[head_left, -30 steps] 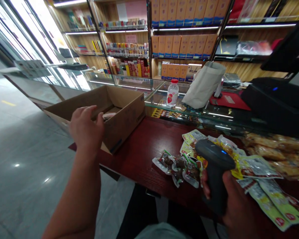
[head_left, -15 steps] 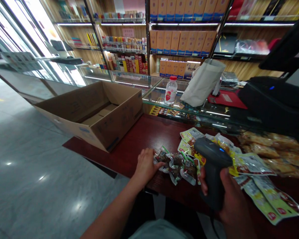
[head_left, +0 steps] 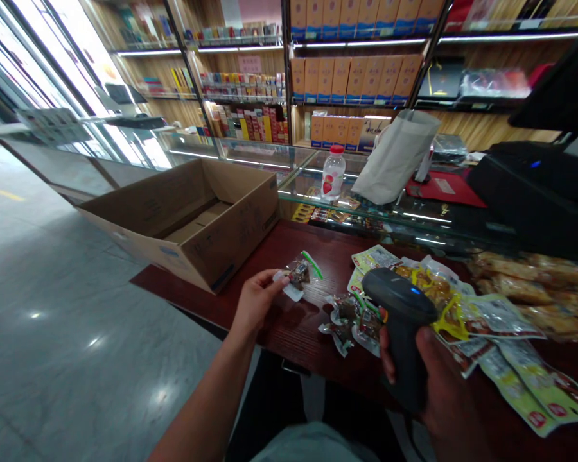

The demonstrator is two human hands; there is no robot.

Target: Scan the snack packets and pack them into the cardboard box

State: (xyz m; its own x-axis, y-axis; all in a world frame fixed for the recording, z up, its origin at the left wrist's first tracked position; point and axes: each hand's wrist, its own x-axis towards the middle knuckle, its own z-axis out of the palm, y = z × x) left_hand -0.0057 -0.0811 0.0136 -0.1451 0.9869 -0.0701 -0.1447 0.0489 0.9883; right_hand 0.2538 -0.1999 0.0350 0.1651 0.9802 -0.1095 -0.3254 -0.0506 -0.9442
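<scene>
Between the fingers of my left hand (head_left: 257, 298) is a small clear snack packet (head_left: 300, 274) with dark contents and a green strip along its far edge. It is held over the dark red wooden counter (head_left: 298, 237). My right hand (head_left: 428, 366) is wrapped round the handle of a black barcode scanner (head_left: 404, 314), whose head points left and shows a blue light. Several similar dark snack packets (head_left: 347, 317) lie in a loose pile between the two hands, partly behind the scanner.
An open cardboard box (head_left: 241, 231) stands at the left on the counter. Green and white food pouches (head_left: 530, 378) and bagged brown snacks (head_left: 515, 279) lie at the right. A red-capped bottle (head_left: 333, 174) and a white bag (head_left: 397, 157) stand on the glass showcase behind.
My left hand has picked one snack packet from the pile and moved it left. The scanner in my right hand has shifted slightly left. The view has shifted a little.
</scene>
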